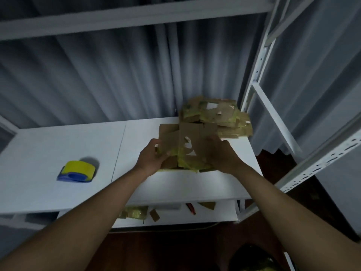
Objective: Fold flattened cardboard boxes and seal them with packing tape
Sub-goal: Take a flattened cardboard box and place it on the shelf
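flattened box [187,147] seemingly between both grips

cardboard box [187,145] motion-blurred, lower-shelf scraps [136,212] half hidden, dark object [252,259] cut off below

A flattened brown cardboard box with yellow tape remnants [187,145] sits on the white shelf board [58,153], right of centre, held between the left hand [152,159] and right hand [222,155]; behind it, at the board's far right corner, lies a stack of flattened brown cardboard boxes [216,118]; the yellow tape roll in its blue dispenser [77,172] lies well to the left; cardboard scraps [154,215] lie on the lower white shelf [214,216] beneath.
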